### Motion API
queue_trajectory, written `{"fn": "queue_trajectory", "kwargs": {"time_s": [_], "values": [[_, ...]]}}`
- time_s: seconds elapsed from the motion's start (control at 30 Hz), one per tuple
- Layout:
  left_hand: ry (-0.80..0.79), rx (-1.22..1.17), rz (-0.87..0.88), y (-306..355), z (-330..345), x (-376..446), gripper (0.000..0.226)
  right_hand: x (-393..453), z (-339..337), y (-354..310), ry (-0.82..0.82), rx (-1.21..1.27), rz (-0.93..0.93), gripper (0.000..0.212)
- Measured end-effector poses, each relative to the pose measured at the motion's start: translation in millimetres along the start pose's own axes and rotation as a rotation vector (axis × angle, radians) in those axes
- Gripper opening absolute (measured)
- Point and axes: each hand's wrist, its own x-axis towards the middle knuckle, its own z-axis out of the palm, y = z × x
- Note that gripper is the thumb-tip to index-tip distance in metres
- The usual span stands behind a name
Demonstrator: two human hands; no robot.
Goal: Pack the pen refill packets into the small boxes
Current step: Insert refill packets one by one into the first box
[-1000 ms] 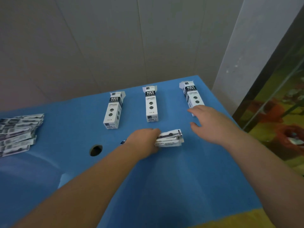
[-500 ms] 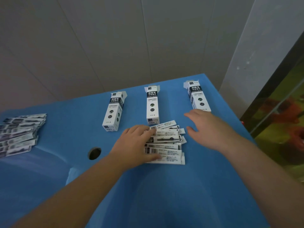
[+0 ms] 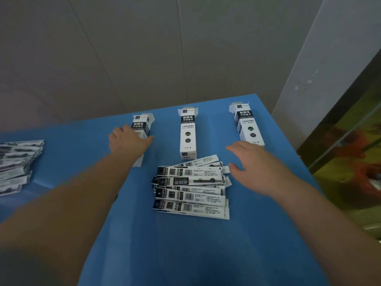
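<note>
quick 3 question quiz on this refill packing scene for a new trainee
1. How many small boxes lie on the blue table?
2. True or false: the right hand grips a packet.
3. Which box does the left hand touch: A left box, B middle box, C right box?

Key: 1. Three. 2. False; it hovers open beside the fanned packets. 3. A.
</note>
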Motion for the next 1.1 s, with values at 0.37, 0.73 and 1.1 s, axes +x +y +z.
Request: {"fn": "queue_trajectory", "kwargs": {"time_s": [0.37, 0.73, 1.1], "values": [[-0.006, -0.610, -0.025, -17, -6, -11, 0.047, 2, 10, -22, -0.027, -0.091, -0.089, 0.031], [0.194, -0.969, 0.180, -58, -14, -131, 0.060, 17, 48, -74, -0.211, -0.206, -0.279, 0.030], [0.180, -1.030, 0.270, -68, 9, -174, 0.055, 18, 47, -78, -0.180, -0.151, -0.161, 0.005]]}}
